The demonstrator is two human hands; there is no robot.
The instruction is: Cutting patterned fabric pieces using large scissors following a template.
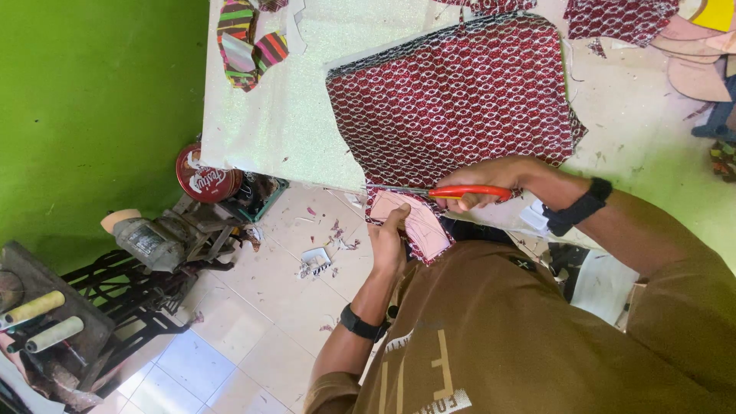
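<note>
just beside the table (pixel 253 138), a round red tin (pixel 205 175).

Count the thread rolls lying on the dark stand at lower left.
2 show clearly: a yellow roll and a pale green roll just below it, side by side on the dark stand. Others may be hidden nearby.
</note>
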